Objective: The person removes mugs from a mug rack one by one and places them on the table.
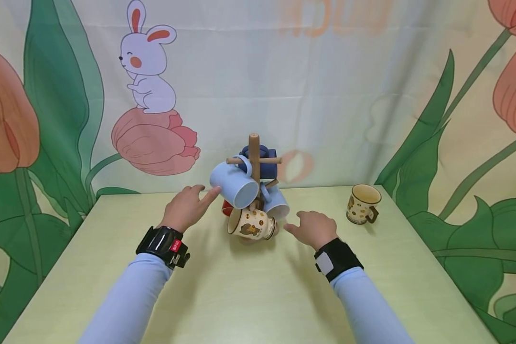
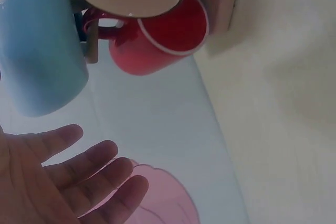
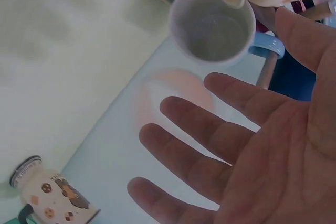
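A wooden mug tree (image 1: 254,143) stands at the back middle of the table, hung with several mugs. On its left peg a light blue mug (image 1: 232,184) hangs tilted, mouth toward the front right. My left hand (image 1: 186,208) is beside that mug with fingers spread, thumb close to its side. Low in front hangs a cream bear-print mug (image 1: 251,224); a second light blue mug (image 1: 277,203) is to its right. My right hand (image 1: 313,228), fingers extended, hovers right of these two and holds nothing. A red mug (image 2: 157,38) and a dark blue mug (image 1: 268,165) hang behind.
Another cream bear-print mug (image 1: 363,204) stands upright near the table's right edge, its brown handle toward the front right. Behind the table (image 1: 249,296) hangs a cloth backdrop (image 1: 327,95) printed with a rabbit and tulips.
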Available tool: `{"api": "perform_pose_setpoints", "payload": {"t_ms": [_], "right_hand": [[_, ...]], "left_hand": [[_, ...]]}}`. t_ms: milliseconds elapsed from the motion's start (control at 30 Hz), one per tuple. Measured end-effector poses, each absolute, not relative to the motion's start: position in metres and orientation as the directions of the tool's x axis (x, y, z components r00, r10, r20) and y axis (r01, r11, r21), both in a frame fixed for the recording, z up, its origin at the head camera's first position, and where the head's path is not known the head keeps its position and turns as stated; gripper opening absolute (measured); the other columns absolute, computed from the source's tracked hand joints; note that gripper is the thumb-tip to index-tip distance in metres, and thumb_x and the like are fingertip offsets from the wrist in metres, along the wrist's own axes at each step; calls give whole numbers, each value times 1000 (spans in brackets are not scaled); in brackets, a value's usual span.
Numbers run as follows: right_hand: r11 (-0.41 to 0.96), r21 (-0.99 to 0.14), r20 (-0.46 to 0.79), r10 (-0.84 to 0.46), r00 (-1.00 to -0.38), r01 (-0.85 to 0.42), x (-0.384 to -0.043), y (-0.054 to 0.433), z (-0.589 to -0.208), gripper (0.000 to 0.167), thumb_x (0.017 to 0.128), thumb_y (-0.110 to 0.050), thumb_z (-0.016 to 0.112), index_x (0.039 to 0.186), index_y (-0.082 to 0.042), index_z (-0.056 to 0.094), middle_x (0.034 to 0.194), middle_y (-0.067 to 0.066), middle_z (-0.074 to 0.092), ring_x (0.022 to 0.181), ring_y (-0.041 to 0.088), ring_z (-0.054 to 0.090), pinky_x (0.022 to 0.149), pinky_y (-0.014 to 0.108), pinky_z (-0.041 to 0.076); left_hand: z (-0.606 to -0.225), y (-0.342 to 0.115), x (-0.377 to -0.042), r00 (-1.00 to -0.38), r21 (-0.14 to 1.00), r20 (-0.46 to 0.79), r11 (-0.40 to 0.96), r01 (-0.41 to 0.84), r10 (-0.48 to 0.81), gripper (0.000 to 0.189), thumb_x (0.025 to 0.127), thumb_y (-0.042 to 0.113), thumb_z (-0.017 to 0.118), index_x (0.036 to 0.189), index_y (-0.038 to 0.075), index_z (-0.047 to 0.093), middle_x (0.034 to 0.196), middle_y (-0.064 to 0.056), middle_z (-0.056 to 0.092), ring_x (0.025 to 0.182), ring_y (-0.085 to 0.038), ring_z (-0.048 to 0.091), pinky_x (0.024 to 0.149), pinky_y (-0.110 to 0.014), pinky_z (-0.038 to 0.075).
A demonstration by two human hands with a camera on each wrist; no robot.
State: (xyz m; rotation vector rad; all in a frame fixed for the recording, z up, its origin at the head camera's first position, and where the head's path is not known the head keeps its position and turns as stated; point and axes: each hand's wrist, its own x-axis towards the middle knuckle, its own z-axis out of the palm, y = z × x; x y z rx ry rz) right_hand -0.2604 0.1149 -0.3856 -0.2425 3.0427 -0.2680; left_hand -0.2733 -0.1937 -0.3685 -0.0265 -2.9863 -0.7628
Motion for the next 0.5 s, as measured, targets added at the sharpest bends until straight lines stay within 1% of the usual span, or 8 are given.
{"api": "perform_pose_setpoints", "payload": {"t_ms": [133, 200, 367, 500], "right_hand": [[973, -180, -91, -163, -982, -144, -256, 113, -394, 60, 95, -54, 57, 135, -8, 61, 126, 15, 65, 111, 36, 63, 82, 55, 52], [972, -181, -89, -165, -982, -147, -254, 113, -398, 59, 95, -53, 58, 133, -8, 63, 123, 15, 67, 108, 36, 65, 80, 54, 53], [973, -178, -67, -160, -985, -146, -252, 111, -404, 55, 94, -53, 60, 127, -9, 67, 115, 14, 70, 99, 35, 68, 76, 53, 53], [976, -167, -57, -153, -987, -142, -252, 111, -407, 53, 94, -52, 61, 125, -9, 68, 112, 14, 71, 97, 34, 68, 75, 51, 54]], "left_hand": [[-375, -189, -274, -999, 549, 31, 835, 32, 18, 96, 96, 74, 26, 144, -7, 43, 138, -29, 52, 127, -47, 50, 101, -62, 40], [-378, -187, -276, -1000, 584, 15, 811, 30, 26, 96, 96, 74, 25, 144, -6, 43, 139, -28, 52, 127, -46, 50, 102, -62, 40], [-381, -182, -279, -998, 672, -55, 741, -6, 41, 101, 93, 78, 19, 149, -3, 38, 146, -25, 45, 134, -45, 43, 106, -62, 35], [-380, -179, -280, -992, 729, -111, 683, -44, 54, 105, 90, 82, 16, 152, 0, 34, 149, -24, 43, 136, -44, 41, 107, -62, 33]]}}
